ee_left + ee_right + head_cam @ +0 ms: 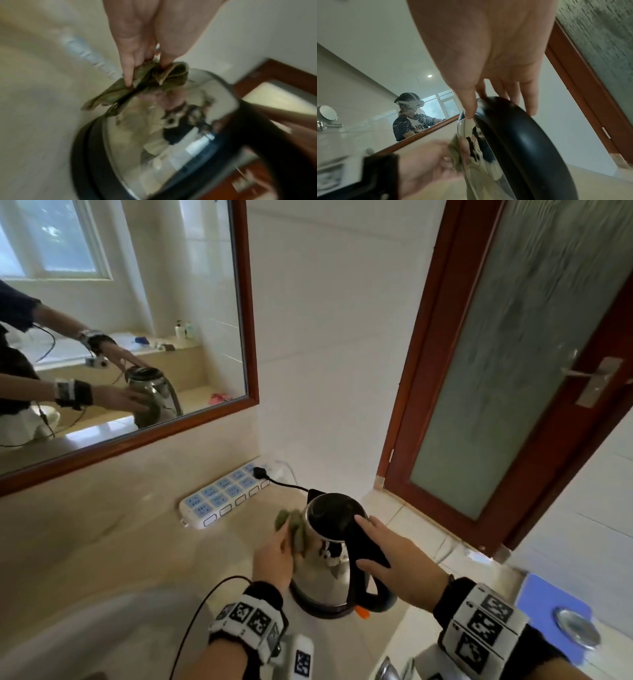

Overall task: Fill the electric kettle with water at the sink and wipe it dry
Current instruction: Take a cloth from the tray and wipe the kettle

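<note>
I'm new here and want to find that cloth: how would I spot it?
Find the wood-framed mirror, then the steel kettle on the counter below. The cloth is the crumpled olive-green rag the left hand presses against the kettle's side, near the white power strip.

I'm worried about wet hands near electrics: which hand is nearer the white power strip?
Left. The left hand presses a green cloth against the kettle on the side facing the power strip. The right hand rests on the kettle's lid, on the far side.
</note>
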The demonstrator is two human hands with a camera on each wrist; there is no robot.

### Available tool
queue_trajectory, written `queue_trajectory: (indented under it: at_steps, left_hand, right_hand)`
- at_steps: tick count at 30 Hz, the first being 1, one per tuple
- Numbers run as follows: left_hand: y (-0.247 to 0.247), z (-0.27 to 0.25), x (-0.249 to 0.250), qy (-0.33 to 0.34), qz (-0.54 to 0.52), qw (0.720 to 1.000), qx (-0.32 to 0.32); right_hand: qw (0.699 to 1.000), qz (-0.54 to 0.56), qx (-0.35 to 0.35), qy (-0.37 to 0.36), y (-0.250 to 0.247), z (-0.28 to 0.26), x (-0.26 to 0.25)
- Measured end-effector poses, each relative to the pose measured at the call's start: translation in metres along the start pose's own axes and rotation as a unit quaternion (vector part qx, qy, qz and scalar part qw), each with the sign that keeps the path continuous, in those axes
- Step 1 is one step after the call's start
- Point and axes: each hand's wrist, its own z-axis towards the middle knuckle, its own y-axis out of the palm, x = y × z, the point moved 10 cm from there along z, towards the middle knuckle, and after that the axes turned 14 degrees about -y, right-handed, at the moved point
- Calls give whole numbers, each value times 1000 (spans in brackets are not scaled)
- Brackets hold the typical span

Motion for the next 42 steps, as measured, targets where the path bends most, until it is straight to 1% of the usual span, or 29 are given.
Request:
queue_trajectory:
  at_steps: [1, 2, 4, 6, 7, 9, 11, 13, 15, 17, 19, 21, 23, 25, 26, 27, 28, 32, 34, 35, 36, 38, 39, 40, 41, 42]
  left_hand:
    - [10, 10, -22, -39, 42, 998, -15]
    - [20, 14, -41, -68, 56, 995, -40]
    - [38, 13, -73, -118, 35, 989, -85]
    - [37, 9, -76, -123, 4, 989, -83]
    - [28, 8, -66, -107, -10, 992, -71]
    - [0, 8, -27, -48, -36, 998, -24]
    - [-29, 0, 20, 36, -65, 997, 6]
    - [-46, -23, 59, 131, -87, 987, 15]
    - [-47, -52, 74, 221, -71, 972, 45]
    - [-29, -76, 67, 278, -8, 957, 82]
    - [3, -84, 46, 270, 42, 960, 60]
    - [41, -82, 9, 235, 83, 968, 15]
    - [67, -73, -31, 178, 54, 982, -32]
    - [66, -63, -54, 115, 14, 993, -36]
    - [57, -62, -51, 103, 15, 994, -27]
    - [45, -62, -40, 110, 18, 994, -15]
    - [29, -65, -22, 132, 9, 991, -5]
    - [-43, -80, 83, 251, -59, 966, 34]
    - [-60, -81, 131, 282, -63, 956, 45]
    - [-60, -77, 147, 273, -67, 959, 33]
    - [-53, -72, 158, 250, -71, 966, 1]
    - [-26, -67, 169, 197, -82, 970, -114]
    - [-11, -71, 169, 177, -95, 963, -179]
    - [1, -77, 167, 162, -99, 954, -231]
    - [7, -81, 161, 158, -87, 949, -257]
    - [9, -83, 155, 167, -65, 950, -255]
  right_hand:
    - [1000, 9, 4, -5, 2, 1, -1]
    - [1000, 16, 6, -9, 3, 1, -1]
    - [1000, 23, 6, -7, 5, 2, 2]
    - [1000, 19, 3, -9, 4, 3, 5]
    - [1000, 12, -1, -11, 3, 4, 5]
    - [1000, -6, -10, -13, -1, 5, 5]
    - [1000, -23, -16, -12, -9, 8, 3]
    - [999, -34, -12, -15, -18, 12, -4]
    - [999, -38, -1, -21, -25, 15, -11]
    - [999, -36, 3, -26, -25, 15, -15]
    - [999, -37, -6, -31, -19, 12, -15]
    - [999, -38, -21, -28, -10, 7, -10]
    - [999, -33, -36, -15, -1, -1, -3]
    - [999, -24, -40, -6, 4, -10, 5]
    - [999, -21, -39, -3, 4, -14, 9]
    - [999, -19, -35, -2, 3, -17, 12]
    - [999, -17, -30, -2, 2, -20, 15]
    - [999, -4, 18, -37, -15, -19, 1]
    - [996, 6, 66, -62, -32, -13, -12]
    - [992, 13, 103, -73, -42, -11, -17]
    - [986, 27, 146, -76, -52, -9, -17]
    - [969, 78, 226, -59, -66, -7, -4]
    - [960, 110, 253, -43, -67, -6, 6]
    - [954, 139, 266, -22, -63, -6, 17]
    - [949, 165, 268, -4, -57, -5, 27]
    - [947, 182, 263, 7, -50, -3, 34]
